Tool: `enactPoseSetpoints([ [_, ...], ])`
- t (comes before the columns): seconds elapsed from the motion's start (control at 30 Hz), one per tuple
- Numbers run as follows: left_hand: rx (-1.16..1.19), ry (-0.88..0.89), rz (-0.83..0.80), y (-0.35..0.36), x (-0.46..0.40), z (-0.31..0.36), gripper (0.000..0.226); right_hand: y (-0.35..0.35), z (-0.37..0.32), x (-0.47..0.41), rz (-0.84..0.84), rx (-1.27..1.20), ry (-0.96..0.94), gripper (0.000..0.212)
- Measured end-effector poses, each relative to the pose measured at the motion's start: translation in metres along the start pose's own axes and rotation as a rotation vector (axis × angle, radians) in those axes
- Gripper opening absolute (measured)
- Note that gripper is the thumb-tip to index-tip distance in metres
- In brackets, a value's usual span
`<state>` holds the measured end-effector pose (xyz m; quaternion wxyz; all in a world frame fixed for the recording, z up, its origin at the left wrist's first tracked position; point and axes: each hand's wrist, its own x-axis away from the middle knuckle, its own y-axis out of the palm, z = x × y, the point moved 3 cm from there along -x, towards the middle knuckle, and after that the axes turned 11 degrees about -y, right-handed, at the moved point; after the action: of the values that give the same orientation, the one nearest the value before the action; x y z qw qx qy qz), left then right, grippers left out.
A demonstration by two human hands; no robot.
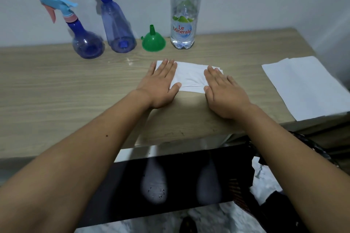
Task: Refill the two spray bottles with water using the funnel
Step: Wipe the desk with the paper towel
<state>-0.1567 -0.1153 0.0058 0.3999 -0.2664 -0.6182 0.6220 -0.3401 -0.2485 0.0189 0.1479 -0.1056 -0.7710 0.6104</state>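
Spray bottles: two of them, a round-bellied spray bottle (83, 38) with a pink-and-blue trigger and a taller cone-shaped spray bottle (117, 24) with a blue-and-white trigger, standing side by side at the back of the table (47, 85) near the wall. Both heads are on and nobody's touching them.

Fingers: left hand (161, 81) and right hand (223, 91) both lie flat, fingers straight and together, palms down on a folded white paper towel (191, 77) in the middle. Holding nothing, just pressing it.

Funnel: green funnel (153, 40) sits upside down, spout up, between the tall sprayer and the water bottle (182, 15), just beside both.

Water: clear bottle looks fairly full, though its top is cut off by the frame so I can't tell about the cap.

What could go wrong: everything at the back is packed close, so a reach for the funnel could easily clip the tall sprayer or the water bottle and tip one over. The round sprayer's neck is narrow, so the funnel could wobble and slosh during pouring.

Edges: a second paper sheet (306, 87) hangs near the right edge and could slide off.

Open room: plenty of bare wood on the left and in front of the sprayers, so I'd pull a bottle forward before pouring.
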Motion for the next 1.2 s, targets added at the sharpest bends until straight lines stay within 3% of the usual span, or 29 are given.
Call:
enactPoseSetpoints([
  [0.37,0.006,0.095,-0.011,0.010,0.027,0.049,0.076,0.006,0.012,0.065,0.012,0.017,0.105,0.062],
  [0.5,0.010,0.117,-0.008,0.017,0.047,0.055,0.085,0.010,0.005,0.090,0.012,0.014,0.130,0.062],
  [0.83,0.028,0.142,0.010,0.034,0.102,0.048,0.099,0.027,-0.024,0.130,0.012,0.011,0.117,0.063],
  [1.2,0.042,0.195,0.063,0.043,0.146,0.018,0.091,0.038,-0.053,0.145,0.124,0.027,0.028,0.060],
])
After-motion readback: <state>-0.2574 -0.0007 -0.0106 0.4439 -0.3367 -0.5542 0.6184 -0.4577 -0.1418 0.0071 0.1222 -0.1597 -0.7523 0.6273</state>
